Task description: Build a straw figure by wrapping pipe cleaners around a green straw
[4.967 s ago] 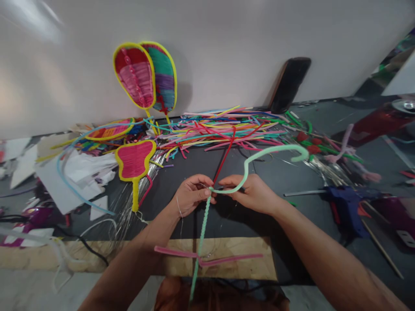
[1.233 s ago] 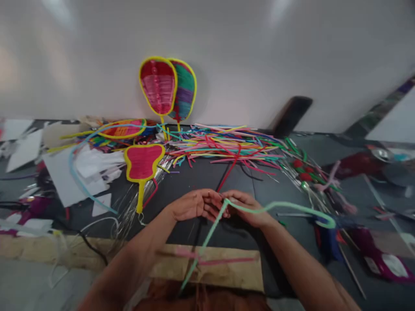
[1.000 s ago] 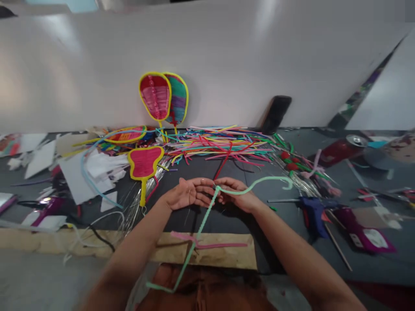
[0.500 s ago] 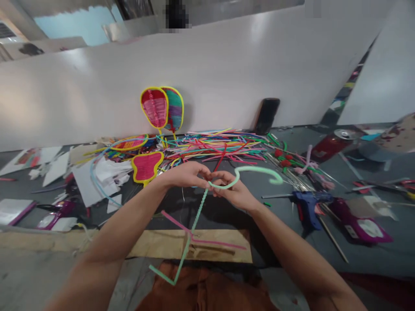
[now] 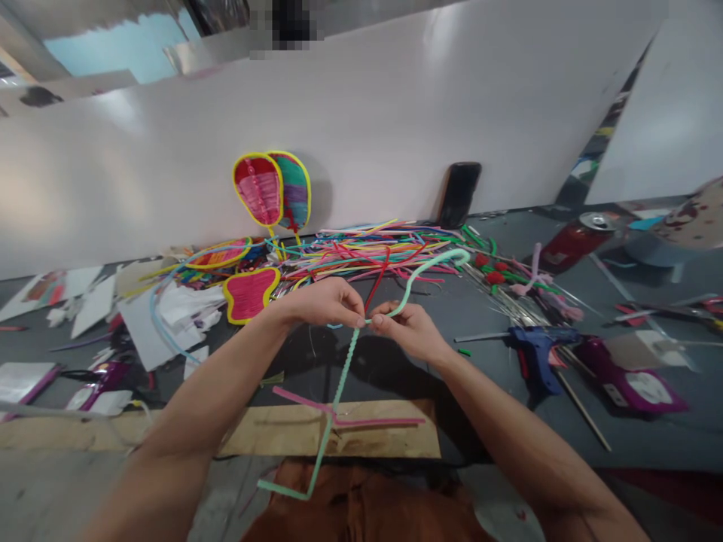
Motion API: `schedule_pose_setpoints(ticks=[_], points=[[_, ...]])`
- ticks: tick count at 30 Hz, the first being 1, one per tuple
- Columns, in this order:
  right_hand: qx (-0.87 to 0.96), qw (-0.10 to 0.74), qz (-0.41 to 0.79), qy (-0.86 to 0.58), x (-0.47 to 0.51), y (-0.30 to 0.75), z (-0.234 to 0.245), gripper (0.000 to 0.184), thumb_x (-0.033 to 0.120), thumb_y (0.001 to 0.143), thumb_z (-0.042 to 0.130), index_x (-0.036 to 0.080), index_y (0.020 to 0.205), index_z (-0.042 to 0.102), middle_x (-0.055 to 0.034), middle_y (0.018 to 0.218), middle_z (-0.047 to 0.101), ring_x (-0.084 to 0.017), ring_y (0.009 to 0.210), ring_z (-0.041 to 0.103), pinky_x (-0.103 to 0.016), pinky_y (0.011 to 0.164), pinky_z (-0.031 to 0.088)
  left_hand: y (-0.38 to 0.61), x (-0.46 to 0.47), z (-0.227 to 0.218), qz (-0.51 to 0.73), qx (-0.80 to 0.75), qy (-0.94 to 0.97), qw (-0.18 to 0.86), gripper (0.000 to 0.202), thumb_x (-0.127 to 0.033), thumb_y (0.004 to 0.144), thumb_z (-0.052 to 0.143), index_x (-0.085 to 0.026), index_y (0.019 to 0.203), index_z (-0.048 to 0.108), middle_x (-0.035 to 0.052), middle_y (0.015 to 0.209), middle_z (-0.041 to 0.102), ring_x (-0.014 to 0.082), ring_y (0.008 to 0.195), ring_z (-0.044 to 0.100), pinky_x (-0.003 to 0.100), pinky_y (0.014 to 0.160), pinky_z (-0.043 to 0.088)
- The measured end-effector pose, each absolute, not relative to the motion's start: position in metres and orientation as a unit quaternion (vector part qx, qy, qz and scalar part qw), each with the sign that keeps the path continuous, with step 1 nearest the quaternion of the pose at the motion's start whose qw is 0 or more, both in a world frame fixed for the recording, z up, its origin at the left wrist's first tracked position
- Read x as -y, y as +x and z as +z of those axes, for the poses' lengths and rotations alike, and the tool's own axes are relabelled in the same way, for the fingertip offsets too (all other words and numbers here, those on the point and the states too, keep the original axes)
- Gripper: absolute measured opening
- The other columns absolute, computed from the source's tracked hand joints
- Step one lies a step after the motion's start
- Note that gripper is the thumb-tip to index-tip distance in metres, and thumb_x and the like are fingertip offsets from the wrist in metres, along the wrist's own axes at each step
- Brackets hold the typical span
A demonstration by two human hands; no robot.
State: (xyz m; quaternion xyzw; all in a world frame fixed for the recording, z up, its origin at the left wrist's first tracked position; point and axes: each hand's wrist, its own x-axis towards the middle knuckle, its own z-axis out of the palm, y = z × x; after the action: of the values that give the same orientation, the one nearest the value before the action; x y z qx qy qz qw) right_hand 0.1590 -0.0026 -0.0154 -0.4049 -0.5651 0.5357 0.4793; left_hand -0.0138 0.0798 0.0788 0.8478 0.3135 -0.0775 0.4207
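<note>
My left hand (image 5: 330, 305) is closed in a pinch at the upper end of a twisted section of mint-green pipe cleaner (image 5: 346, 367). Close beside it, my right hand (image 5: 410, 330) pinches the same pipe cleaner where a loose, curved length rises away toward the back. Lower down, a pink pipe cleaner (image 5: 378, 423) crosses the green stem, its two arms sticking out sideways. The stem's bottom end bends off to the left. Behind my fingers a red pipe cleaner (image 5: 377, 284) slants upward; whether it joins the held piece I cannot tell.
A heap of coloured pipe cleaners (image 5: 361, 252) lies along the white panel (image 5: 373, 135). Yellow-edged fans (image 5: 258, 188) and a phone (image 5: 460, 194) lean there. At right are a blue glue gun (image 5: 536, 354), a can (image 5: 579, 241) and a purple device (image 5: 636, 380). White papers (image 5: 144, 316) lie left.
The loose curved green length has swung up and left, now pointing toward the heap. My right hand has shifted its pinch slightly. My left hand stays at the twisted stem.
</note>
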Motion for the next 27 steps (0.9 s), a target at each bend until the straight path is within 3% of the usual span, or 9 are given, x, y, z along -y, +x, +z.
schedule_pose_setpoints(ticks=[9, 14, 19, 23, 27], points=[[0.539, 0.479, 0.573, -0.390, 0.002, 0.156, -0.018, 0.036, 0.051, 0.076, 0.061, 0.016, 0.074, 0.063, -0.0014, 0.064, 0.061, -0.012, 0.058, 0.056, -0.025, 0.057, 0.046, -0.020, -0.074, 0.071, -0.047, -0.304, 0.839, 0.449, 0.028, -0.036, 0.072, 0.063, -0.010, 0.076, 0.071, -0.0003, 0.061, 0.061, 0.0103, 0.058, 0.049, 0.019, 0.056, 0.035], [0.529, 0.494, 0.553, -0.412, 0.003, 0.153, -0.020, 0.035, 0.050, 0.076, 0.062, 0.016, 0.072, 0.063, -0.0003, 0.061, 0.060, -0.011, 0.055, 0.054, -0.023, 0.054, 0.045, -0.023, -0.076, 0.069, -0.061, -0.318, 0.813, 0.484, 0.029, -0.037, 0.065, 0.071, -0.012, 0.081, 0.071, 0.0007, 0.072, 0.067, 0.0133, 0.068, 0.057, 0.020, 0.065, 0.039], [0.547, 0.487, 0.533, -0.423, 0.004, 0.152, -0.018, 0.035, 0.050, 0.077, 0.060, 0.015, 0.071, 0.064, -0.0010, 0.062, 0.060, -0.011, 0.055, 0.055, -0.023, 0.054, 0.045, -0.022, -0.077, 0.067, -0.065, -0.331, 0.826, 0.452, 0.035, -0.037, 0.063, 0.072, -0.014, 0.089, 0.070, 0.0011, 0.080, 0.068, 0.0157, 0.078, 0.059, 0.020, 0.069, 0.040], [0.545, 0.483, 0.539, -0.423, 0.004, 0.153, -0.018, 0.037, 0.052, 0.077, 0.060, 0.016, 0.072, 0.063, -0.0009, 0.063, 0.061, -0.011, 0.056, 0.055, -0.024, 0.056, 0.045, -0.019, -0.075, 0.066, -0.073, -0.321, 0.830, 0.450, 0.028, -0.037, 0.073, 0.061, -0.012, 0.083, 0.069, 0.0006, 0.071, 0.064, 0.0126, 0.067, 0.054, 0.020, 0.062, 0.037], [0.515, 0.494, 0.556, -0.426, 0.003, 0.152, -0.021, 0.042, 0.058, 0.077, 0.056, 0.016, 0.073, 0.062, -0.0015, 0.063, 0.063, -0.011, 0.055, 0.055, -0.024, 0.055, 0.045, -0.021, -0.075, 0.063, -0.052, -0.341, 0.817, 0.463, 0.026, -0.035, 0.071, 0.060, -0.011, 0.073, 0.068, -0.0020, 0.058, 0.055, 0.0099, 0.057, 0.046, 0.020, 0.055, 0.033]])
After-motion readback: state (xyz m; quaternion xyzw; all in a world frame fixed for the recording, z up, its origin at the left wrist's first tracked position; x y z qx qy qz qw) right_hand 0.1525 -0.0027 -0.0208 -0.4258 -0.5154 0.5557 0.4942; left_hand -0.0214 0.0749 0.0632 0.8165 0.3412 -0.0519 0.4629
